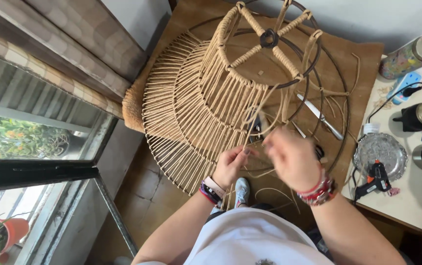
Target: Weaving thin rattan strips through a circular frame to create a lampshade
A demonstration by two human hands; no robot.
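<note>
Floor-side lampshade frame [230, 88], cord [262, 105] between both hands [265, 159]

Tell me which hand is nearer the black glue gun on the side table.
Right. The right hand works the cord at the lampshade frame, just left of the glue gun on the table. The left hand is farther left, beyond the right one.

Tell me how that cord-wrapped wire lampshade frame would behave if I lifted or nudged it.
The lampshade frame is thin wire rings wound with tan cord, so it probably feels light for its bulk and holds its shape. Its round rims suggest it could roll if tipped. Both the left hand and right hand hold loose strands, which look floppy.
</note>
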